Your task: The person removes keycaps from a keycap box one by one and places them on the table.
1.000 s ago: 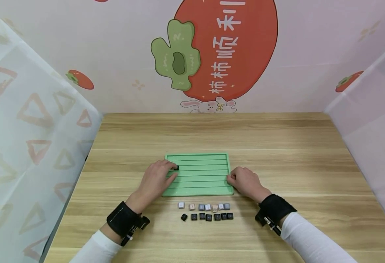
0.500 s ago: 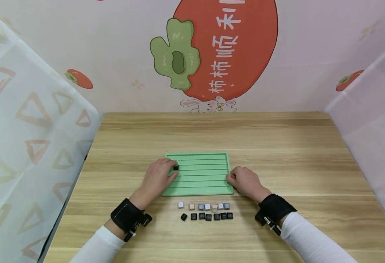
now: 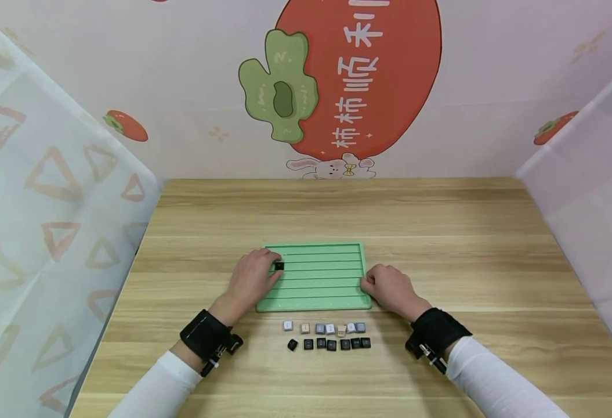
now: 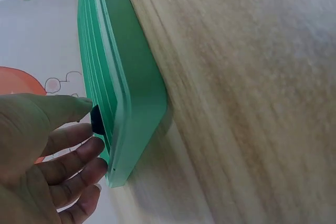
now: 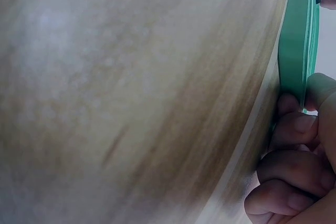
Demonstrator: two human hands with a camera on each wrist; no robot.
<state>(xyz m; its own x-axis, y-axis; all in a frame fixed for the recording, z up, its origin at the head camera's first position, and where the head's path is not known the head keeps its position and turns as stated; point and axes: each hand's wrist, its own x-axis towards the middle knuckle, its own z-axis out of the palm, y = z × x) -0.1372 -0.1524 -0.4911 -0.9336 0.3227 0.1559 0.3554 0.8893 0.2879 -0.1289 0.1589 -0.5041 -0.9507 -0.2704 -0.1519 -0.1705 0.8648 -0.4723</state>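
Observation:
A green tray (image 3: 326, 283) with several raised ridges running across it lies on the wooden table. Over its left side, my left hand (image 3: 252, 277) pinches a small black keycap (image 3: 279, 266) between thumb and index finger. In the left wrist view the keycap (image 4: 97, 120) sits right at the tray's ridges, with the other fingers loosely bent beside the rim. My right hand (image 3: 390, 290) grips the tray's right edge. In the right wrist view, its thumb (image 5: 319, 90) lies on the rim and the remaining fingers are curled against the side.
In front of the tray lies a row of white, grey and pinkish keycaps (image 3: 330, 329). Nearer still is a row of black keycaps (image 3: 332, 346), the leftmost turned askew. A printed backdrop (image 3: 201, 93) stands behind the table (image 3: 467, 244), with white sheets on both sides.
The left hand has shifted slightly and its wrist has come a little to the right; the black keycap has moved a touch left. The right hand has kept still on the tray.

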